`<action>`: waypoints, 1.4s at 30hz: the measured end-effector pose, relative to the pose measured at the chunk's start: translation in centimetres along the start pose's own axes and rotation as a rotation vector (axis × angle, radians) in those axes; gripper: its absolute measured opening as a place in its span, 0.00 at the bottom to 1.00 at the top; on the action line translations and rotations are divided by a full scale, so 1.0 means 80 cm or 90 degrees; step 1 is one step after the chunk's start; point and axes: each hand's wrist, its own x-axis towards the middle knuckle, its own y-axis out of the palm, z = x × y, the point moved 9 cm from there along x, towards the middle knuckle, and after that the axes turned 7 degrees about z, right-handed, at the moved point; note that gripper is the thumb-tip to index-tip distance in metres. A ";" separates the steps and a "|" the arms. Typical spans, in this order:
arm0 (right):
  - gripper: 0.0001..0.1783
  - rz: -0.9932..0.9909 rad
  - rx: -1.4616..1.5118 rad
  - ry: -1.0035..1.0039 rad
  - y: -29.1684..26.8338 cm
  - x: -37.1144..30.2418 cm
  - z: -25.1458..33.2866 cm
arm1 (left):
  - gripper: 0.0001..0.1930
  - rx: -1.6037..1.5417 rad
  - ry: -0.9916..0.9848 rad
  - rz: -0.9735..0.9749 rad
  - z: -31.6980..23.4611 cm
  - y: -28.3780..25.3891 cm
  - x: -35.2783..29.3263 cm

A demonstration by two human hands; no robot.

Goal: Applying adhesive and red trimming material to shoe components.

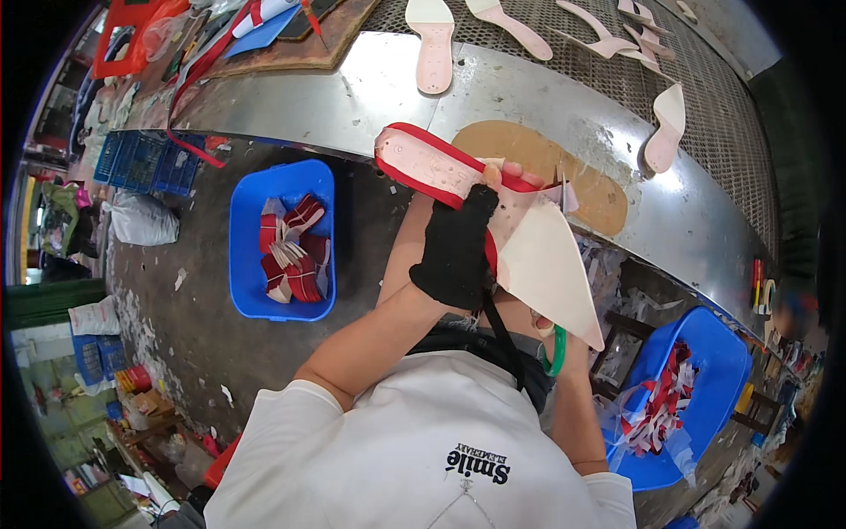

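My left hand point(463, 234), in a black fingerless glove, grips an insole point(432, 163) over the front edge of the metal bench. The insole has a pale pink, dotted heel end edged in red, and a broad cream front part point(551, 264) that hangs toward my lap. Narrow scissor blades point(564, 196) stick up beside the red edging, close to my left fingertips. My right hand point(573, 348) is mostly hidden under the cream part, closed on the scissors from below. A green curved piece point(555, 351) shows there; whether it is a handle or a bangle is unclear.
More insoles point(434, 53) lie on the bench's mesh top. A brown oval patch point(520, 154) marks its metal edge point(370, 88). On the floor at left, a blue tub point(238, 264) holds red-edged pieces; at right, another blue tub point(718, 388) holds red and white scraps.
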 end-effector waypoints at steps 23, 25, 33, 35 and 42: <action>0.10 -0.040 -0.073 -0.168 -0.007 0.089 0.123 | 0.12 0.251 -0.051 0.019 -0.005 0.017 0.022; 0.09 0.004 0.023 -0.009 -0.011 0.106 0.103 | 0.12 0.319 -0.090 0.019 -0.001 0.018 0.020; 0.09 0.217 -0.292 0.014 0.021 0.114 0.097 | 0.12 0.539 -0.089 0.076 -0.008 0.022 0.030; 0.08 0.176 -0.291 -0.017 0.017 0.115 0.105 | 0.13 0.607 -0.088 0.128 -0.010 0.029 0.036; 0.05 0.001 -0.155 -0.095 -0.021 0.118 0.121 | 0.18 0.467 -0.456 0.077 0.006 0.007 0.004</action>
